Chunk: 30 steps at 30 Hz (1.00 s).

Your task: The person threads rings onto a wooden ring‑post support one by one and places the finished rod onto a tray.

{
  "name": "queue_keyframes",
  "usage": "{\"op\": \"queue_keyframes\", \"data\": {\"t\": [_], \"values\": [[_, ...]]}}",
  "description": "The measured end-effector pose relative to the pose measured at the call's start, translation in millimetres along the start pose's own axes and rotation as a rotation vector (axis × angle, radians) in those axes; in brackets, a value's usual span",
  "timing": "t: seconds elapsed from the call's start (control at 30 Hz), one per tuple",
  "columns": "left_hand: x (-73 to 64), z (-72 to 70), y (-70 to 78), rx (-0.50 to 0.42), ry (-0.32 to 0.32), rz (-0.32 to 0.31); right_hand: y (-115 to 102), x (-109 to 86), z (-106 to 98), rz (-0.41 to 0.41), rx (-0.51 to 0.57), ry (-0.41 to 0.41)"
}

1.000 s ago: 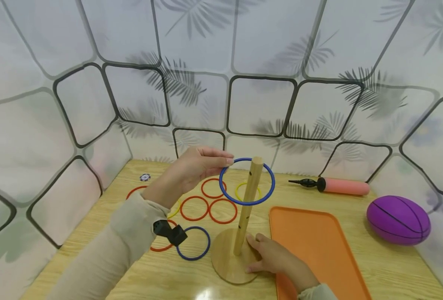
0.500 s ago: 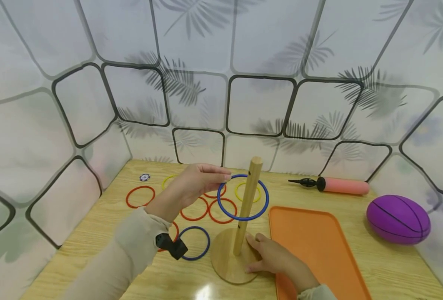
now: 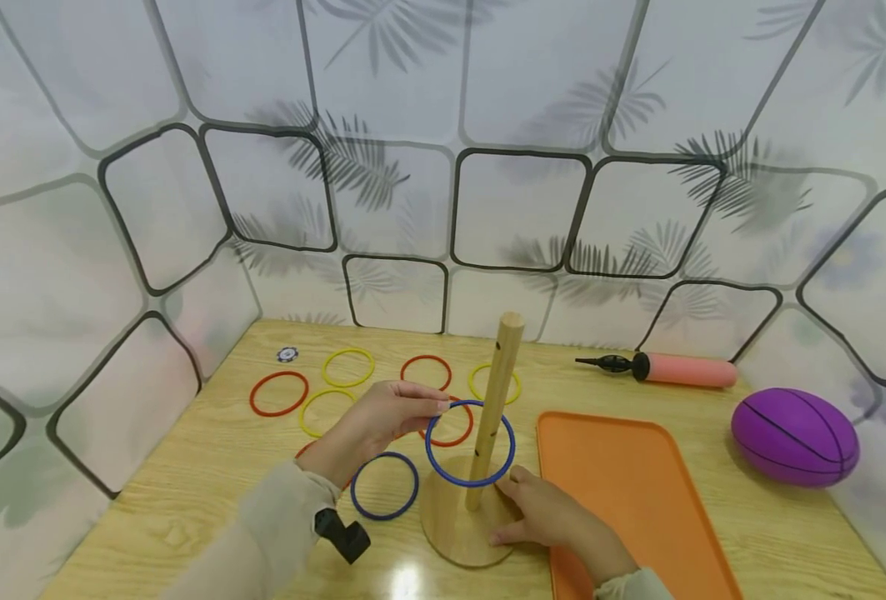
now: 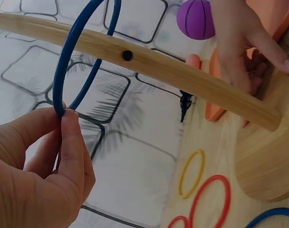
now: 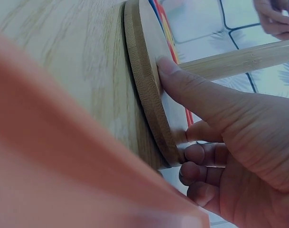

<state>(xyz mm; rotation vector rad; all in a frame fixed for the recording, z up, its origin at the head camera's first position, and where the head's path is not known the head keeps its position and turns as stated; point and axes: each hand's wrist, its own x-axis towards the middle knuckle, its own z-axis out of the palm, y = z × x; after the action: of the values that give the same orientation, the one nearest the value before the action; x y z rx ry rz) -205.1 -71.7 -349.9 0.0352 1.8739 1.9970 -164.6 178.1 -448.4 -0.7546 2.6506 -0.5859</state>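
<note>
In the head view, my left hand pinches the near-left rim of a blue ring between thumb and fingertips. The ring encircles the upright wooden peg at about mid-height, above the round base. Seen from the left wrist, the peg passes through the ring. My right hand holds the right side of the base. From the right wrist, its thumb presses on the base's top face while the other fingers curl at its edge.
A second blue ring and several red and yellow rings lie left of and behind the stand. An orange tray sits right beside the base. Farther right are a pink hand pump and a purple ball. A small chip lies at the back left.
My left hand has lowered the blue ring from the peg's top to about mid-height. My right hand has stayed on the base.
</note>
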Motion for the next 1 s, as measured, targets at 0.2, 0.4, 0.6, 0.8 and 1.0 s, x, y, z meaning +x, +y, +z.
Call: {"op": "queue_keyframes", "data": {"t": [0.2, 0.4, 0.6, 0.8, 1.0], "values": [[1.7, 1.3, -21.8, 0.006, 0.022, -0.005, 2.1, -0.3, 0.7, -0.008, 0.019, -0.001], [6.6, 1.0, -41.9, 0.061, 0.039, -0.014, 3.0, -0.8, 0.7, -0.045, 0.004, 0.006], [9.7, -0.1, -57.1, 0.111, 0.04, -0.029, 4.0, 0.4, 0.4, -0.07, 0.009, 0.008], [13.6, -0.1, -71.6, 0.177, 0.045, -0.041, 4.0, 0.2, 0.2, -0.072, 0.021, 0.004], [16.7, 0.8, -83.1, 0.246, 0.062, -0.051, 3.8, -1.5, 0.6, -0.082, -0.002, 0.018]]}}
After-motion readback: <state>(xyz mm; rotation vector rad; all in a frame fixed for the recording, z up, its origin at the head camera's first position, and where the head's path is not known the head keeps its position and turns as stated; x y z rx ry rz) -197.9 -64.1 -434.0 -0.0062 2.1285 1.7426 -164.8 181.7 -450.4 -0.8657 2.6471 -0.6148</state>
